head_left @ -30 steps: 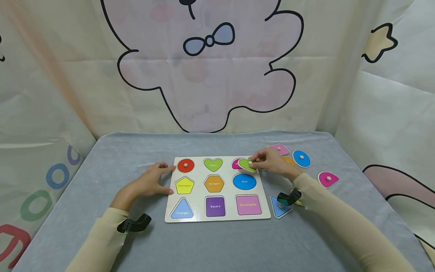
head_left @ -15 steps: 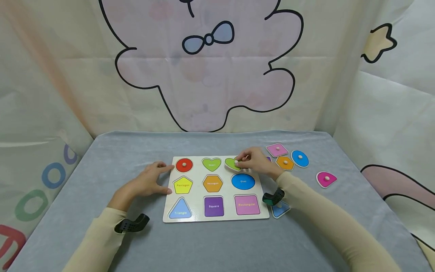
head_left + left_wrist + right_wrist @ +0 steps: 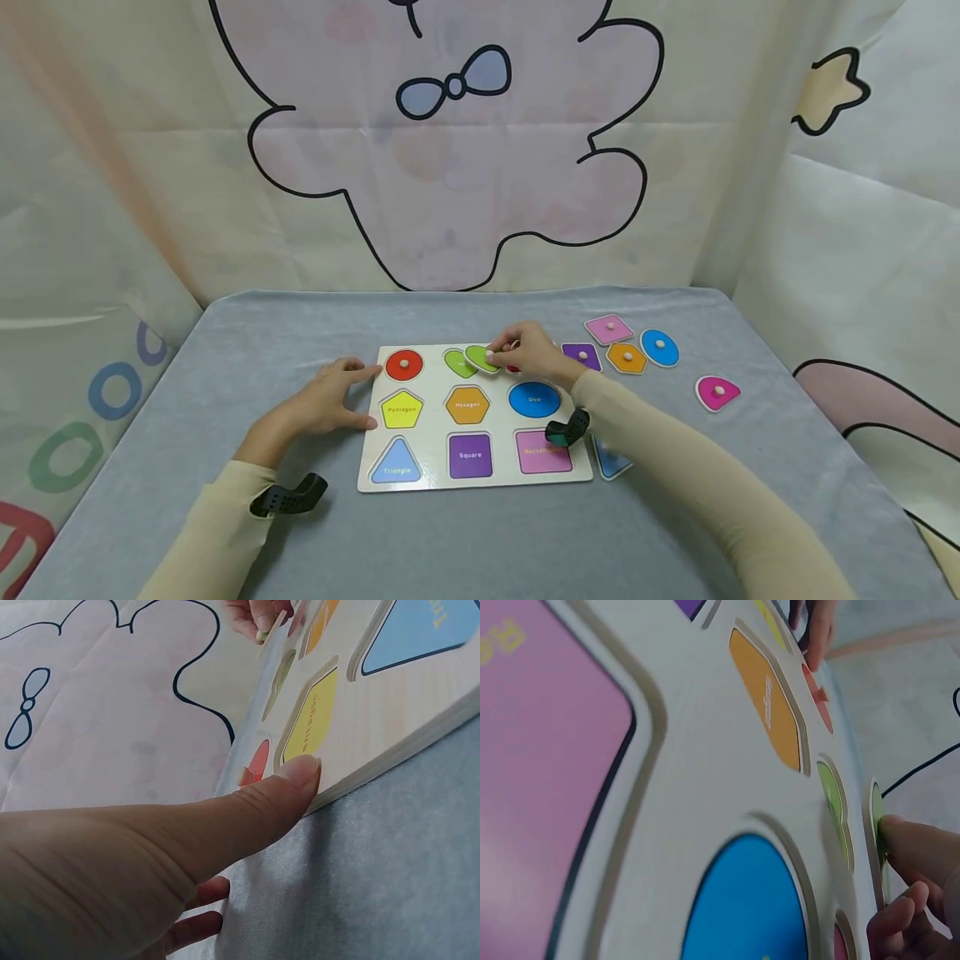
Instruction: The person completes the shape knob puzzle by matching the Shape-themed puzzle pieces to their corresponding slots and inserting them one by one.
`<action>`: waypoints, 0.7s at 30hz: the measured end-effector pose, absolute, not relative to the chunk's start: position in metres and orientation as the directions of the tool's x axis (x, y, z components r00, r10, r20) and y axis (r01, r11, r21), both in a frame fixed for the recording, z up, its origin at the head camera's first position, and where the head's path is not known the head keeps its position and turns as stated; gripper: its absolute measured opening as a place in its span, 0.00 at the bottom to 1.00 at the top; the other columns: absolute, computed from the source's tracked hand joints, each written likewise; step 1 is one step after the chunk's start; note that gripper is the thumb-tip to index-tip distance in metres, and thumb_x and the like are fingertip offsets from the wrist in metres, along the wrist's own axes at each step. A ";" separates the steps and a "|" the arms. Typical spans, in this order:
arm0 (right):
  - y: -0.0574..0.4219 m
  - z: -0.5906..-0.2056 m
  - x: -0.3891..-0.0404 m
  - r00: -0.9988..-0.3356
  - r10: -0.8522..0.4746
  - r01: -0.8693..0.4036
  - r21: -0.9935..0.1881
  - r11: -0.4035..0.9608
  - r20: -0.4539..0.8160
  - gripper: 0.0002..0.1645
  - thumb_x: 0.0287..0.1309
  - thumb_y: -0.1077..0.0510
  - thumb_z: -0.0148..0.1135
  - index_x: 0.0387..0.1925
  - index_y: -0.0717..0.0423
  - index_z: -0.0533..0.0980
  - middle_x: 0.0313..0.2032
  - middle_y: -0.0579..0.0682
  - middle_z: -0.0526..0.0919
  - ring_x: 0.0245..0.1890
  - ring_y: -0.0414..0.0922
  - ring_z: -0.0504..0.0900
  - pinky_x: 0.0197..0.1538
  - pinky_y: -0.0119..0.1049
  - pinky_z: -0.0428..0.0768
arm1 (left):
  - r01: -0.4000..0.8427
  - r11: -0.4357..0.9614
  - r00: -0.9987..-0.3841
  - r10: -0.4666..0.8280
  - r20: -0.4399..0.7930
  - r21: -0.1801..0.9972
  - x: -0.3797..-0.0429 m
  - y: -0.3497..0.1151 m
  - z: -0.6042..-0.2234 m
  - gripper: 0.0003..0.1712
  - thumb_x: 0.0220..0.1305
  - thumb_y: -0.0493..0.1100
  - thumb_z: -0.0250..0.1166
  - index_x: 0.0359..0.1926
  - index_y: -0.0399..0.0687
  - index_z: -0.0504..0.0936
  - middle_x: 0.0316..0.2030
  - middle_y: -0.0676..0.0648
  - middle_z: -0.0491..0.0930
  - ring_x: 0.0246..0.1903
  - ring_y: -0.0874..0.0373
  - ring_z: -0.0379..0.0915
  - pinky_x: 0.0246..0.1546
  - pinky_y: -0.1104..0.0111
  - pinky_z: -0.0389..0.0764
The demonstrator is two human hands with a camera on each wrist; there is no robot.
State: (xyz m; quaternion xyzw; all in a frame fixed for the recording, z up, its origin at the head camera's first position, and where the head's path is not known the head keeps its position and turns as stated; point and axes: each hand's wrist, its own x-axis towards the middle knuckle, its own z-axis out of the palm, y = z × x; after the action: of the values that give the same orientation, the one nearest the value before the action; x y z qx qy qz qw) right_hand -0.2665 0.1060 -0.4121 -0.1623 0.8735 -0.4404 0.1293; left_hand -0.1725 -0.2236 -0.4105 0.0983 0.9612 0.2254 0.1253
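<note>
And here's the green heart (image 3: 478, 358), up off the board (image 3: 435, 427), overlapping the right side of the heart-shaped slot (image 3: 456, 363), its 1 pale knob (image 3: 490, 357) pinched by the right hand (image 3: 528, 348)! Over at the board's left edge, the left hand (image 3: 324, 402) rests, fingers spread, clutching nothing. That heart looks light, stiff, probably smooth-faced, hardly fragile; the knob's surely the place to take hold.

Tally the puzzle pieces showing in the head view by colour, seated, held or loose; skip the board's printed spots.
Red: 1, circle
Green: 1, heart
Purple: 1, square
Orange: 1, hexagon
Pink: 1, rectangle
Magenta: 1, rounded piece
Blue: 2, oval and triangle
Total: 8
</note>
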 end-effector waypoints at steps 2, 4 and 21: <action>0.101 -0.412 -0.266 -0.915 -0.393 -0.156 -0.820 0.550 -0.089 0.10 0.54 0.58 0.70 0.36 0.59 0.84 0.23 0.46 0.74 0.24 0.42 0.70 0.25 0.29 0.68 | 0.132 0.879 -0.950 0.244 -0.195 0.458 -0.172 -0.223 -0.410 0.52 0.47 0.55 0.76 0.72 0.53 0.63 0.67 0.35 0.61 0.63 0.39 0.57 0.62 0.41 0.67; 0.096 -0.414 -0.266 -0.915 -0.392 -0.153 -0.823 0.547 -0.090 0.09 0.54 0.58 0.70 0.35 0.60 0.84 0.23 0.45 0.75 0.24 0.42 0.70 0.25 0.28 0.67 | 0.137 0.878 -0.950 0.247 -0.191 0.458 -0.172 -0.223 -0.409 0.51 0.47 0.55 0.76 0.71 0.53 0.63 0.66 0.35 0.61 0.63 0.38 0.57 0.62 0.41 0.67; 0.068 -0.416 -0.269 -0.931 -0.348 -0.128 -0.796 0.591 -0.109 0.07 0.52 0.58 0.71 0.31 0.58 0.84 0.22 0.44 0.72 0.29 0.41 0.69 0.28 0.28 0.64 | 0.140 0.874 -0.950 0.252 -0.186 0.466 -0.173 -0.225 -0.411 0.51 0.47 0.55 0.76 0.71 0.53 0.63 0.66 0.34 0.61 0.63 0.38 0.57 0.62 0.40 0.67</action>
State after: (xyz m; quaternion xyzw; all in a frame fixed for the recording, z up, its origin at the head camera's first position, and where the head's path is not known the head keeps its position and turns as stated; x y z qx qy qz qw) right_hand -0.2692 0.0680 -0.4158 -0.1347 0.8828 -0.4315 0.1275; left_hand -0.1732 -0.2251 -0.4111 0.1021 0.9603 0.2296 0.1214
